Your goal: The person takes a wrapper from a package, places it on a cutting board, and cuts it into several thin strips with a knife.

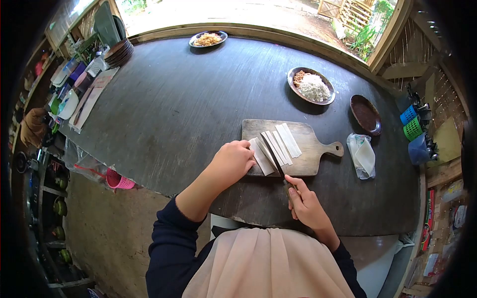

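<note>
A wooden cutting board with a handle lies near the table's front edge. Pale flat strips, which look like dough wrapper, are spread across it. My right hand is wrapped round the handle of a knife, whose dark blade lies along the cut edge of the remaining white sheet. Curled fingers of my left hand press on the left part of that sheet, holding it against the board. The fingertips are partly hidden.
Beyond the board stand a plate of white shreds and brown food and another plate of food. At right are a brown oval dish and a plastic packet with white sheets. Stacked plates stand at far left.
</note>
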`<state>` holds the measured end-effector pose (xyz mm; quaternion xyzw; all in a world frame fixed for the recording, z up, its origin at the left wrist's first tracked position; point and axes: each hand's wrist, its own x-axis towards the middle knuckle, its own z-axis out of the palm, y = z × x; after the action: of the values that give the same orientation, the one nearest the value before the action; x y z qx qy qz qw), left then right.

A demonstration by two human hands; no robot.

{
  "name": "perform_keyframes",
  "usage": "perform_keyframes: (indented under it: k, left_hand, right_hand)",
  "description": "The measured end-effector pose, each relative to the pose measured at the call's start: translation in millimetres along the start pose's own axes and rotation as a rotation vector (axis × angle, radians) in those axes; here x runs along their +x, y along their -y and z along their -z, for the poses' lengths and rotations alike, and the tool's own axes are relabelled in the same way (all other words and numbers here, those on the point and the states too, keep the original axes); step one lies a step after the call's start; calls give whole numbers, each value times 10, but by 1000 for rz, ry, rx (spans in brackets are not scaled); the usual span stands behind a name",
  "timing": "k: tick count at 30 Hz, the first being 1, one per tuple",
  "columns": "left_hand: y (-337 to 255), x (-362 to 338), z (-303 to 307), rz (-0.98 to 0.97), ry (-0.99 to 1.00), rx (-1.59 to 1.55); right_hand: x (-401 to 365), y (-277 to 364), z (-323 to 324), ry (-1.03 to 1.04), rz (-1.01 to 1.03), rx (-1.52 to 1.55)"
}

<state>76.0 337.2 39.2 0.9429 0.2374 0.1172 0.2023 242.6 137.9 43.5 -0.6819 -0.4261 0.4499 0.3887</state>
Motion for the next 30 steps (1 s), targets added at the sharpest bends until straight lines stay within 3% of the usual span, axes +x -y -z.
perform_keyframes:
  k: [7,30]
  left_hand:
    - [-70,4,29,101,7,11]
    - [-59,7,-73,93,-54,89]
  right_hand:
    - [-39,74,-20,56,38,-72]
    - [-27,102,-37,11,193,-246]
